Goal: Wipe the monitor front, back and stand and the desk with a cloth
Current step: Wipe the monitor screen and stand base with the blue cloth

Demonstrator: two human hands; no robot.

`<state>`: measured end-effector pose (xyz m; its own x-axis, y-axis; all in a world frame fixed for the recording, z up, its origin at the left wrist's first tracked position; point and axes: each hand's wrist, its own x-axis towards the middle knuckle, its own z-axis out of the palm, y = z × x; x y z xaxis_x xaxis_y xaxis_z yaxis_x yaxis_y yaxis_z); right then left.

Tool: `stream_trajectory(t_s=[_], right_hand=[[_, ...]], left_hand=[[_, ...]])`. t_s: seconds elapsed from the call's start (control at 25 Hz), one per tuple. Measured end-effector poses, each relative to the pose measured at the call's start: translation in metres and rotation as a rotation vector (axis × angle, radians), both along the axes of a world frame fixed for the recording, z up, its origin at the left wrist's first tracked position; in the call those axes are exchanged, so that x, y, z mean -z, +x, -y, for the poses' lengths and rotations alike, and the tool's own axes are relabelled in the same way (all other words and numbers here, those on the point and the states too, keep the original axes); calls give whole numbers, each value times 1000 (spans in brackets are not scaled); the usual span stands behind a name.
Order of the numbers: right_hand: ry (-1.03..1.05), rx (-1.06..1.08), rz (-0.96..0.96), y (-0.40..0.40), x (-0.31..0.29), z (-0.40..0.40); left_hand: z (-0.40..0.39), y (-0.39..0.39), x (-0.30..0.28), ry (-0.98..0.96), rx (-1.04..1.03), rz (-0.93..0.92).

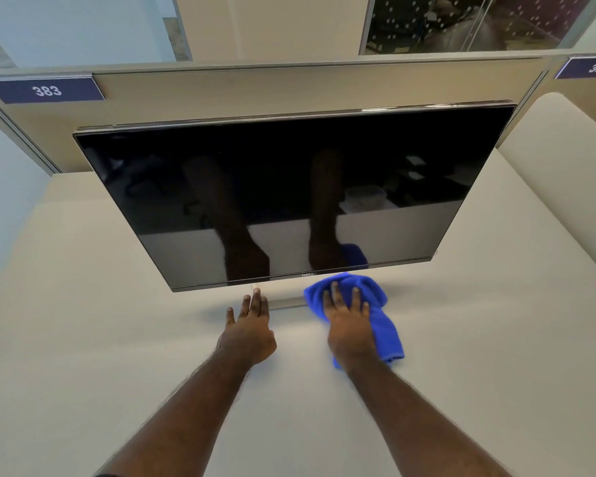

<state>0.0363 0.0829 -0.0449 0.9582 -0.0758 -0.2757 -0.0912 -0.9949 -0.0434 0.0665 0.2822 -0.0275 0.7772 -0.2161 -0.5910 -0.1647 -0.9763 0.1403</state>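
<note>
R hand (349, 323) lies flat w/ fingers spread and straight, pressing the bright blue microfibre cloth (375, 304) onto the pale beige desk top (479, 339), just in front of the monitor's lower edge and a bit right of centre. It grips nothing; palm pressure alone pins the cloth. L hand (250, 325) is also flat, fingers straight, resting bare on the desk w/ fingertips at or near the pale flat stand base (283, 299) that shows under the screen; can't tell if they touch it.

The wide black flat-panel monitor w/ thin silver bezel (289, 187) sits mid-desk, screen off and glossy, reflecting both forearms, in front of the beige partition panel (255, 87) w/ purple number tags.

Handling, as a judgement: cloth is soft, light, floppy, bunches up easily, so a flat palm or a loose wad in the fingers suits it; part trails behind the wrist and could drag. Panel is prob. light-ish but top-heavy on its stand, glass front fragile and smudge-prone, so light pressure only, no knuckles. To turn it for the back, best hold the bezel edges or stand neck, not the screen face. Desk is hard and smooth; cloth should slide freely.
</note>
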Motion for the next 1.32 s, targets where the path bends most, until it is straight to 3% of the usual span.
stream_trajectory(t_s=[0.12,0.24,0.64,0.84,1.04,1.32], right_hand=[[11,50,-64,20,-7,35],[157,18,-51,49,-6,42],[41,58,-46,12,-1,-4],[45,-186,-29,2,-3,-73],[131,-240,-56,26,-4,-151],[-15,-304,-82,22,5,-134]], left_hand=[[0,-1,1,-10,-2,-4],[2,-2,1,-13,-8,-1],[-13,-7,0,-75,5,12],[-47,-23,5,-75,-57,105],[-78,-34,8,-50,-94,88],[-84,-41,2,-85,-87,88]])
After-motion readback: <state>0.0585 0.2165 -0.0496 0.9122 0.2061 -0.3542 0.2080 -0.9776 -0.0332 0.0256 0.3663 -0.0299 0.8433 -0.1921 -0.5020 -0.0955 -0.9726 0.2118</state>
